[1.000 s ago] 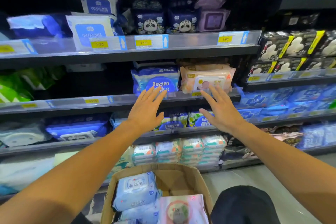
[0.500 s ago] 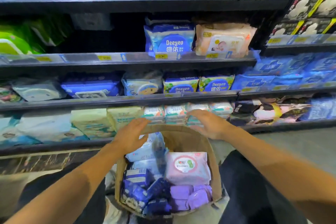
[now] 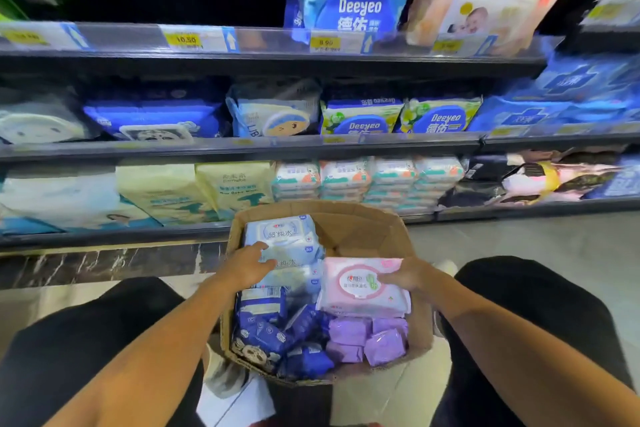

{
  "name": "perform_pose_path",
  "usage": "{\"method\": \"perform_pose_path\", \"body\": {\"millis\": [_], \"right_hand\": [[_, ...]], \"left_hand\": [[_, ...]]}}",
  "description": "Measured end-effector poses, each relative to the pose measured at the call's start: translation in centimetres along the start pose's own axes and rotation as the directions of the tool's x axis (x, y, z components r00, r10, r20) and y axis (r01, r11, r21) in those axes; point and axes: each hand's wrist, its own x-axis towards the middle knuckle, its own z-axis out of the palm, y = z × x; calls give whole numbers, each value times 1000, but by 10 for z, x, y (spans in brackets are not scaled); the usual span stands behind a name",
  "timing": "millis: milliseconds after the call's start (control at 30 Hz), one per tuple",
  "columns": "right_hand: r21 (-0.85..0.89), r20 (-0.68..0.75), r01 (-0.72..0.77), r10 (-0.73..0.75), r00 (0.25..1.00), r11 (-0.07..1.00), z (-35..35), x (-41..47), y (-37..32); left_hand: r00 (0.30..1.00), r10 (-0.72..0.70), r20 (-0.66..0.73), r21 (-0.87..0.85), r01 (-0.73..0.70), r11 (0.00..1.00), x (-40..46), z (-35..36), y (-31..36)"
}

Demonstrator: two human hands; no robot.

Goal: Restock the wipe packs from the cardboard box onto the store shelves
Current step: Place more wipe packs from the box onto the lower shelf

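Note:
An open cardboard box (image 3: 360,218) sits on the floor between my knees. Light-blue wipe packs (image 3: 280,232) are stacked in its far left part. A pink wipe pack (image 3: 356,288) lies on the right, with several dark-blue small packs (image 3: 273,333) and purple packs (image 3: 367,340) nearer to me. My left hand (image 3: 247,265) rests on the light-blue stack with its fingers stretched out. My right hand (image 3: 407,276) lies on the pink pack's upper right corner, fingers pointing left across it.
Store shelves (image 3: 263,146) run across the view ahead, filled with wipe packs. Deeyeo packs (image 3: 360,7) stand on the upper shelf and small white-and-teal packs (image 3: 367,180) just behind the box. Grey floor (image 3: 519,243) lies to the right. My dark-clothed knees flank the box.
Both hands came down from the upper shelf front into the box. The view tilted down with them. The left hand now touches the light-blue packs and the right the pink pack.

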Motion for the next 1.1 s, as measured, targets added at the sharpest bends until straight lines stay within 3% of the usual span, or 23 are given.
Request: {"method": "perform_pose_path", "body": {"millis": [233, 400, 600, 867, 1033, 1100], "right_hand": [[374, -15, -97, 111, 994, 922, 38, 42, 28], [495, 56, -131, 119, 991, 859, 41, 56, 33], [562, 32, -69, 62, 998, 825, 46, 54, 32], [620, 55, -72, 49, 997, 781, 46, 67, 37], [578, 40, -89, 81, 996, 811, 41, 75, 33], [569, 65, -109, 88, 994, 815, 41, 75, 31]], "left_hand": [[971, -98, -219, -292, 31, 956, 27, -5, 6], [936, -320, -148, -528, 199, 826, 55, -4, 17], [821, -563, -88, -595, 411, 691, 84, 18, 12], [842, -538, 41, -688, 414, 596, 95, 15, 1], [865, -486, 129, -719, 418, 554, 95, 14, -5], [857, -459, 233, -715, 471, 517, 93, 13, -6]]}}
